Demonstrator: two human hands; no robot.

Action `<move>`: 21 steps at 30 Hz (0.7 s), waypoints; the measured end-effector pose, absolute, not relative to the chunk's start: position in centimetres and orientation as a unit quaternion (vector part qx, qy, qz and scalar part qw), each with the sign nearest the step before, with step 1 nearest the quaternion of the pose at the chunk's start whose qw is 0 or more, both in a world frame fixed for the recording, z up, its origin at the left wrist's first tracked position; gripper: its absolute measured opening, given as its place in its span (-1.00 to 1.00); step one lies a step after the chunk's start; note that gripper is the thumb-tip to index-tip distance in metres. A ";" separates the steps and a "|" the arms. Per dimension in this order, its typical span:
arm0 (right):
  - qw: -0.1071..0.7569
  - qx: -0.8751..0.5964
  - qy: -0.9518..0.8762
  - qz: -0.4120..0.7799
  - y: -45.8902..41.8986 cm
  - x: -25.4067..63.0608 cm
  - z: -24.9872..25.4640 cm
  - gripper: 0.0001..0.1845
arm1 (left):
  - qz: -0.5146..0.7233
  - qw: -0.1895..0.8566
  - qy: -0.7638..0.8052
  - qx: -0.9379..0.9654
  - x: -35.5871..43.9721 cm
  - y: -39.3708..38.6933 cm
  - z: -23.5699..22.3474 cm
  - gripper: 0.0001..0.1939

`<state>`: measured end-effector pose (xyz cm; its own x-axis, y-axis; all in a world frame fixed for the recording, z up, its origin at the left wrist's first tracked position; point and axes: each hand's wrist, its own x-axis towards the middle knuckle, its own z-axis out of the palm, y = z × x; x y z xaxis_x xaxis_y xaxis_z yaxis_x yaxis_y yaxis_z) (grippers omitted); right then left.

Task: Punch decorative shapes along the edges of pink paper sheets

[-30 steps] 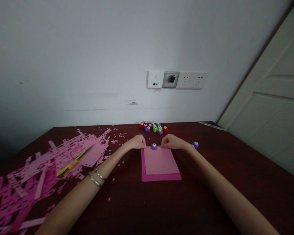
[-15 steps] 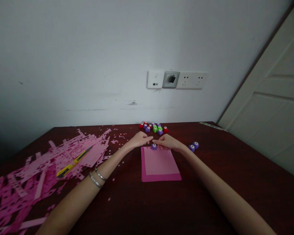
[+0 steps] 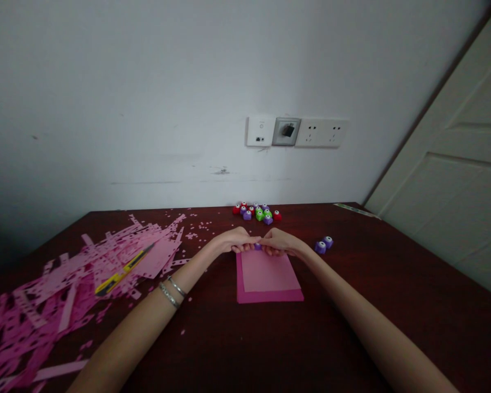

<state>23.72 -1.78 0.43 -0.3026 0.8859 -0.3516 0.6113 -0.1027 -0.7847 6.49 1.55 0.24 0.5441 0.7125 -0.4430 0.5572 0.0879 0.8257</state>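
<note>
A small purple craft punch point(image 3: 257, 246) sits at the far edge of a light pink sheet point(image 3: 270, 273), mostly covered by my fingers. My left hand point(image 3: 239, 239) is closed, with its thumb on top of the punch from the left. From the right, my closed right hand point(image 3: 277, 242) meets it, thumb also on the punch. Under the light sheet lies a darker pink sheet point(image 3: 270, 297), its left and near edges showing. Whether the fingertips also grip the paper is hidden.
Several red, purple and green punches point(image 3: 259, 215) stand near the wall. Two purple punches point(image 3: 321, 247) are to the right. At left, pink paper scraps point(image 3: 69, 305) lie heaped with a yellow utility knife point(image 3: 125, 268) on top. Wall sockets point(image 3: 321, 132) are above the table.
My left hand has come down and slightly right onto the punch. My right thumb has moved onto it too, so both thumbs now cover its top.
</note>
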 end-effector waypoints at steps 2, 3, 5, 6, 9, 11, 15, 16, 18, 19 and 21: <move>0.143 -0.569 -0.652 0.481 -1.7 23.8 0.2 -0.53 | 0.061 0.582 0.481 0.652 6.7 1.6 0.3 -0.51; 0.143 -0.566 -0.652 0.485 -1.7 23.8 0.1 -0.53 | 0.059 0.584 0.489 0.645 6.8 1.6 0.3 -0.51; 0.144 -0.560 -0.652 0.490 -1.7 23.8 0.1 -0.52 | 0.058 0.586 0.503 0.633 6.9 1.5 0.4 -0.51; 0.144 -0.560 -0.653 0.489 -1.7 23.8 0.1 -0.51 | 0.056 0.588 0.505 0.629 7.0 1.5 0.4 -0.51; 0.140 -0.567 -0.658 0.475 -1.8 23.6 0.4 -0.50 | 0.046 0.597 0.499 0.626 7.0 1.5 0.4 -0.52; 0.136 -0.570 -0.666 0.461 -1.9 23.5 0.5 -0.49 | 0.039 0.597 0.497 0.628 6.9 1.5 0.5 -0.52; 0.131 -0.575 -0.675 0.444 -2.0 23.5 0.8 -0.48 | 0.040 0.588 0.496 0.638 6.8 1.4 0.7 -0.50; 0.131 -0.574 -0.676 0.443 -2.0 23.5 0.8 -0.49 | 0.043 0.585 0.491 0.643 6.8 1.3 0.7 -0.49; 0.138 -0.568 -0.682 0.440 -2.0 23.5 1.0 -0.52 | 0.047 0.581 0.477 0.658 6.6 1.2 0.8 -0.48; 0.145 -0.565 -0.684 0.438 -2.0 23.5 1.0 -0.54 | 0.047 0.579 0.469 0.666 6.5 1.2 0.8 -0.47; 0.163 -0.562 -0.682 0.439 -2.0 23.4 1.1 -0.57 | 0.043 0.577 0.455 0.677 6.2 1.2 0.9 -0.46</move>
